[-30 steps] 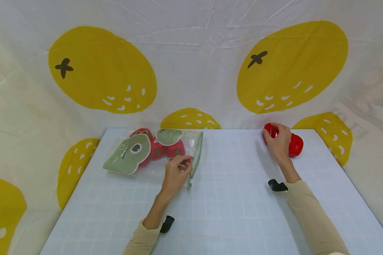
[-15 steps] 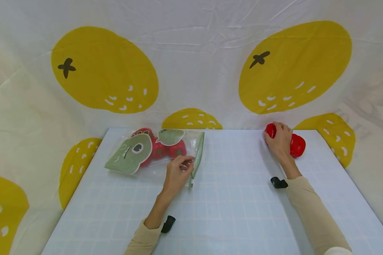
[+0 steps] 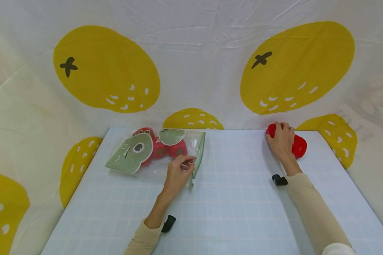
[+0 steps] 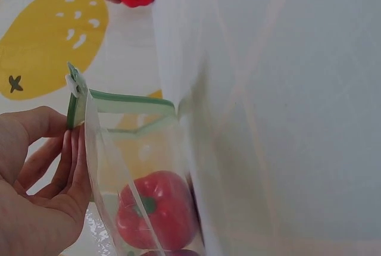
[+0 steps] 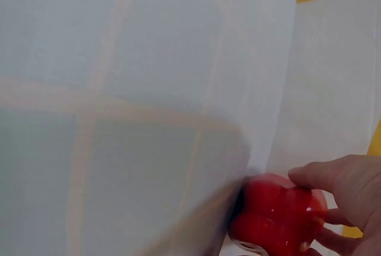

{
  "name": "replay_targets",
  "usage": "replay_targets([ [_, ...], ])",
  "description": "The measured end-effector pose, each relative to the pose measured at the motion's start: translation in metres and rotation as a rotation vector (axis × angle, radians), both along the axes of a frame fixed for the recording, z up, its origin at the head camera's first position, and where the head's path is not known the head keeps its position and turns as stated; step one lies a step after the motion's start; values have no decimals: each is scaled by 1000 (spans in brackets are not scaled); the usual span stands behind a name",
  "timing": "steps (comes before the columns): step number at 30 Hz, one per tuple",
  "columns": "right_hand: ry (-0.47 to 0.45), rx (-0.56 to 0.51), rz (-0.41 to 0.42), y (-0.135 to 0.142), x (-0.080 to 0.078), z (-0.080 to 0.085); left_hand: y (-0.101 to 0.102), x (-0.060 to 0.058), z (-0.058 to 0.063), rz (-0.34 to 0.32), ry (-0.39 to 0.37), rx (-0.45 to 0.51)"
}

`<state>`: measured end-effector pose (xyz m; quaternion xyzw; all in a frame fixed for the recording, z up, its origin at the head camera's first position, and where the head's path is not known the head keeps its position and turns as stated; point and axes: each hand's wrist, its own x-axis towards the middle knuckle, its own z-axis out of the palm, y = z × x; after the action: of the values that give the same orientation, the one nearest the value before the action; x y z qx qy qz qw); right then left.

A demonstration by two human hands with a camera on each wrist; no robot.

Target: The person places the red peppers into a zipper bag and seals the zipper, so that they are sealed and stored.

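My left hand [image 3: 178,174] pinches the green-edged mouth of a clear zip bag [image 4: 134,102], holding that edge up from the table. Inside the bag lie several red bell peppers [image 4: 158,208] with green stem ends; a printed green cartoon face [image 3: 132,152] covers part of them in the head view. At the far right, my right hand [image 3: 281,141] grips another red bell pepper [image 5: 277,214], thumb on one side and fingers on the other. Its far side is hidden by the fingers. Close beside this hand sits one more loose red bell pepper [image 3: 299,146].
The table [image 3: 236,212] has a pale blue cover with light grid lines. A white cloth [image 3: 198,71] printed with big yellow fruit hangs behind and at both sides. A black wrist camera [image 3: 168,224] sticks out by the left sleeve, another by the right sleeve [image 3: 319,212].
The fingers of my right hand have come down further over the pepper, hiding more of it. My left hand keeps its pinch on the bag's mouth. The head view has shifted slightly.
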<state>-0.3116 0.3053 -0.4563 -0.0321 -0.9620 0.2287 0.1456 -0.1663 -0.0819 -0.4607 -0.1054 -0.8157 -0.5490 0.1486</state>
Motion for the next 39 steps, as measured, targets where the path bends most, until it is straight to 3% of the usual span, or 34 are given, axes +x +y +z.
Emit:
replay_targets([
  [14,-26,86,1,4,-5,0,2,1,2,9,-46,-9],
  [29,-3,118,17,6,0,4,2,1,0,-4,-7,-5],
  [39,38,76,70,3,11,7,0,0,1,-8,30,7],
])
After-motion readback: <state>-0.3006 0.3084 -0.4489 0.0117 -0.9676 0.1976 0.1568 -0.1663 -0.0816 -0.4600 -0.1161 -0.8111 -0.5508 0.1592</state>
